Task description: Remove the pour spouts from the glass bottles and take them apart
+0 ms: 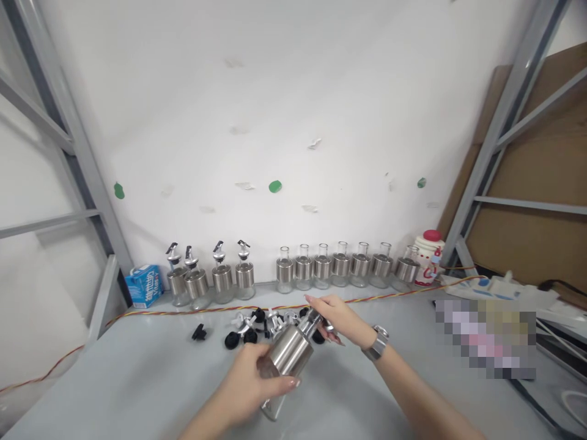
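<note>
A glass oil bottle (288,351) with a brushed steel sleeve is held tilted above the table, its neck leaning to the upper right. My left hand (245,382) is wrapped round its lower body, thumb across the front. At the neck, my right hand (337,318) is closed over a silver and dark pour spout (314,316), mostly hidden by the fingers. Just behind the bottle lies a loose pile of silver and black spout parts (275,321). A single black cap piece (199,332) sits apart to the left.
Several bottles with spouts (222,278) stand along the wall at left. Several open-necked bottles (340,264) line the wall at right, beside a white jug with a red lid (428,256). A blue carton (144,286), twisted wire (183,312) and a power strip (504,290) are also here.
</note>
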Demonstrator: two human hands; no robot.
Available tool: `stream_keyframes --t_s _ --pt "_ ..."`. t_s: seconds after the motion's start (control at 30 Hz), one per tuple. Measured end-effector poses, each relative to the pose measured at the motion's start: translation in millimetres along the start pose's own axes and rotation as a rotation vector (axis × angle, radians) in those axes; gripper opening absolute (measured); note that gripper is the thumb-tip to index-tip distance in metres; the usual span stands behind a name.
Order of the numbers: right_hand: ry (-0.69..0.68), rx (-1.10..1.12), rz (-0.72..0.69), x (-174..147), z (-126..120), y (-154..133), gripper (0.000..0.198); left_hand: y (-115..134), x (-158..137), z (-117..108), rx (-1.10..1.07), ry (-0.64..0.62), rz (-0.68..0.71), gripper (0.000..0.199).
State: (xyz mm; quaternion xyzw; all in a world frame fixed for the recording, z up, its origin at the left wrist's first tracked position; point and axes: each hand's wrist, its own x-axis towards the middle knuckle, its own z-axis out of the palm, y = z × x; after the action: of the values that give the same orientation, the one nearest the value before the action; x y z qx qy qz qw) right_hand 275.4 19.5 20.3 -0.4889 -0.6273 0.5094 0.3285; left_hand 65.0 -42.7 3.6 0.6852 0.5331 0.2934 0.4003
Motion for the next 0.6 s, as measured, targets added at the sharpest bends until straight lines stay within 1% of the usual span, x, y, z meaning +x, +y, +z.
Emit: stream_keyframes --t_s 0.07,0.17,0.27,0.33,0.37,0.43,0.5,0.57,0.6 --pt "-0.04 0.068 -0.025 1 0 1 0.05 2 0 -1 -0.193 -0.095 -0.094 0.038" --pt "-0.074 0.174 -0.054 2 2 5 0.052 6 1 -1 -0.41 -0.145 -0.188 0.036" --pt "-0.062 0.259 -0.068 6 4 10 0.054 9 2 -1 -0.532 -0.2 -0.184 0.032" --pt "-0.022 0.268 -0.078 8 6 12 0.055 9 3 0 -0.554 -0.234 -0.165 0.03" --pt "0.008 0.246 -0.089 9 7 13 0.054 8 4 0 -0.54 -0.227 -0.157 0.03" --pt "0.098 0.151 -0.122 9 9 13 0.051 5 5 3 -0.463 -0.157 -0.131 0.033" --pt "0.207 0.011 -0.179 7 10 13 0.045 0 7 7 -0.367 -0.075 -0.087 0.035" --pt "0.277 -0.121 -0.26 5 10 11 0.04 -4 8 9 -0.317 -0.042 -0.057 0.037" --pt "0.284 -0.165 -0.296 4 10 11 0.039 -5 8 10 -0.32 -0.043 -0.056 0.037"
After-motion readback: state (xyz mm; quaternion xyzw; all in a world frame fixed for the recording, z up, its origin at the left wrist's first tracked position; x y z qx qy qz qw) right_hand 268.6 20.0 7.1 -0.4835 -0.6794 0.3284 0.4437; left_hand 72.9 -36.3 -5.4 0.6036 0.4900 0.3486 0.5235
